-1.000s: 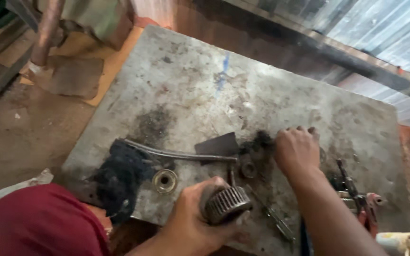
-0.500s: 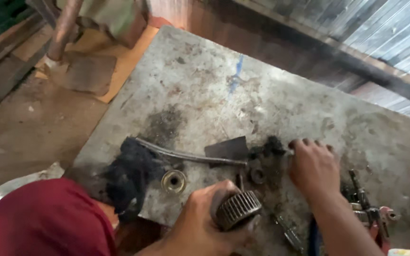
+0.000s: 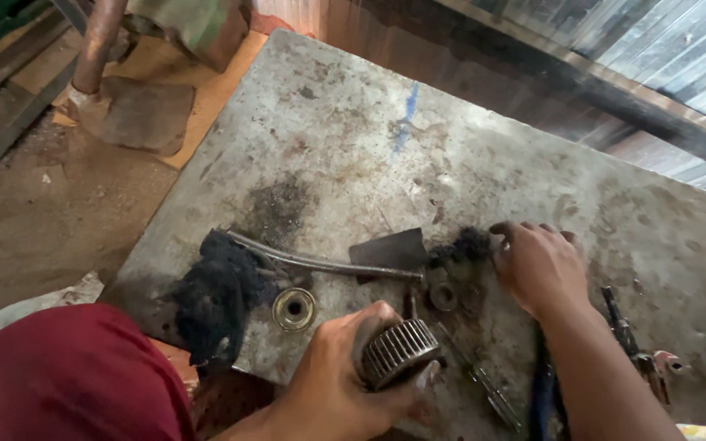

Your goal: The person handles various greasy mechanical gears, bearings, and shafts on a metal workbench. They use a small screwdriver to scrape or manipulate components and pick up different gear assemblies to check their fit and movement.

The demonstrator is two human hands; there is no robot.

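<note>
My left hand (image 3: 345, 371) grips a round toothed metal gear (image 3: 398, 351) just above the near edge of a stained grey slab table (image 3: 353, 139). My right hand (image 3: 537, 265) rests palm down on the slab, fingertips touching a small black greasy clump (image 3: 467, 243). Between the hands lie dark round parts (image 3: 444, 296) and a flat dark metal piece (image 3: 390, 249). A long thin metal rod (image 3: 320, 263) lies left of them, next to a black greasy rag (image 3: 218, 294) and a round bearing (image 3: 294, 309).
Pliers-like tools (image 3: 639, 347) lie on the slab to the right. A small metal tool (image 3: 492, 392) lies near the front edge. A rusty pipe (image 3: 96, 41) stands on the dirt floor at far left. Corrugated metal sheeting (image 3: 655, 41) runs behind the slab.
My right hand has shifted along the slab toward the black clump. My left hand keeps hold of the gear, and the camera view has drifted.
</note>
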